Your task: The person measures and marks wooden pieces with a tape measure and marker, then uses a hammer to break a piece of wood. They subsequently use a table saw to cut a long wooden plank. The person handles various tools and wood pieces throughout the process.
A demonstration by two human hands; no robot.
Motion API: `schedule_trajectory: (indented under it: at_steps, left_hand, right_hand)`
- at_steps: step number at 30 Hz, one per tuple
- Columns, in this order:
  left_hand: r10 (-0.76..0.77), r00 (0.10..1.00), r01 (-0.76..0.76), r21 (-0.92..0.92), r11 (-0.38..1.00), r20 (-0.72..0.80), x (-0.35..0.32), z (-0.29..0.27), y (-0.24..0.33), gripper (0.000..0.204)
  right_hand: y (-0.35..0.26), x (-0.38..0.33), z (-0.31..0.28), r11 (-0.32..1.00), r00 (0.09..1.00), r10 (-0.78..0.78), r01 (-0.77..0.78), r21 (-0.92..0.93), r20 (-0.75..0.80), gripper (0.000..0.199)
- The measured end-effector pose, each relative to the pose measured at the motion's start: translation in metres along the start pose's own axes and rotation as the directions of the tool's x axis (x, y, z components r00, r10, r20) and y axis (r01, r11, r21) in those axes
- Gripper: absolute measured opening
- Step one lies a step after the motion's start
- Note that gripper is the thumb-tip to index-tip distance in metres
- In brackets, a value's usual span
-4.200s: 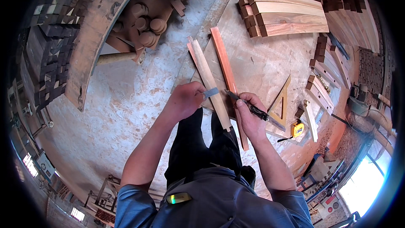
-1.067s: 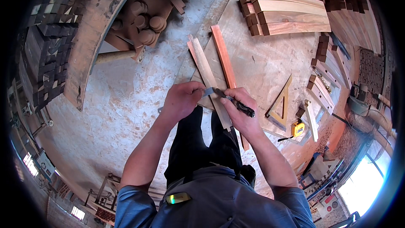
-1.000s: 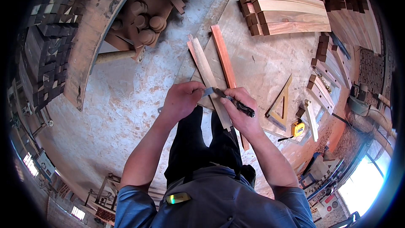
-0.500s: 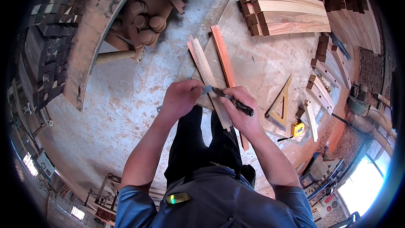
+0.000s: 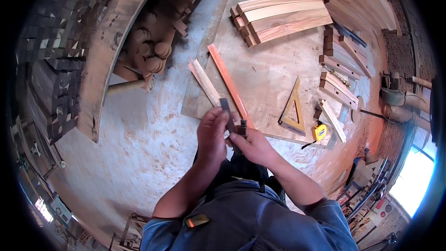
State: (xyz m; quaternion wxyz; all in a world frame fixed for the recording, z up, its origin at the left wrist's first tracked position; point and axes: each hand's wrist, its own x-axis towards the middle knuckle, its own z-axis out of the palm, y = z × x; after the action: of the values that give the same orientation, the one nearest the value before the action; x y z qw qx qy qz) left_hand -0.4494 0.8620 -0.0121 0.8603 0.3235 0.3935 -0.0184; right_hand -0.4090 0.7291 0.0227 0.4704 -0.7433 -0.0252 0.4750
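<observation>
Close in front of my body, both hands meet over the near edge of the board. My left hand (image 5: 213,130) is closed on a dark flat strip (image 5: 225,107), which looks like metal and points away from me. My right hand (image 5: 254,145) is closed around a slim black tool (image 5: 244,124); only its dark end stands up past the fingers, so its kind is hidden. My right fingertips also touch the strip's lower part. Just beyond my hands lie a pale wooden strip (image 5: 206,80) over a reddish one, and a separate reddish wooden strip (image 5: 224,76).
On the board (image 5: 260,69) are a yellowish triangle square (image 5: 299,109), a yellow tape measure (image 5: 319,131) and a stack of planks (image 5: 285,16). Mortised wood pieces (image 5: 339,88) line the right. Round wooden pieces (image 5: 158,51) lie far left beside a long leaning panel (image 5: 100,60).
My hands have drawn nearer to my body and off the wooden strips. The dark strip now points away from me, and the black tool stands more upright. The view has shifted.
</observation>
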Motion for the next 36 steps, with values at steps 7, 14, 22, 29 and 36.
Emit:
schedule_trajectory:
  at_steps: [7, 14, 22, 29, 36]
  left_hand:
    - [0.138, 0.99, -0.128, 0.429, 0.894, 0.008, 0.01, -0.044, -0.022, 0.024]
    - [-0.099, 0.987, 0.152, 0.563, 0.813, -0.123, -0.005, -0.057, -0.059, 0.018]
    - [-0.325, 0.943, 0.33, 0.365, 0.87, -0.079, 0.001, -0.038, -0.073, 0.02]
    - [-0.163, 0.982, 0.188, 0.441, 0.878, -0.094, -0.012, -0.052, -0.071, 0.022]
    - [0.0, 0.997, 0.026, 0.329, 0.944, -0.079, -0.069, -0.068, -0.063, 0.029]
  right_hand:
    - [0.027, 0.024, -0.049, 0.959, 0.905, -0.133, 0.014, -0.283, -0.404, 0.028]
    - [0.034, 0.088, -0.086, 0.742, 0.846, -0.133, -0.26, -0.617, -0.516, 0.018]
    - [0.014, -0.019, -0.154, 0.743, 0.887, -0.076, -0.254, -0.619, -0.455, 0.04]
    - [0.219, -0.134, -0.272, 0.579, 0.701, -0.354, -0.355, -0.734, -0.619, 0.053]
    - [0.233, -0.137, -0.292, 0.586, 0.736, -0.361, -0.298, -0.753, -0.573, 0.046]
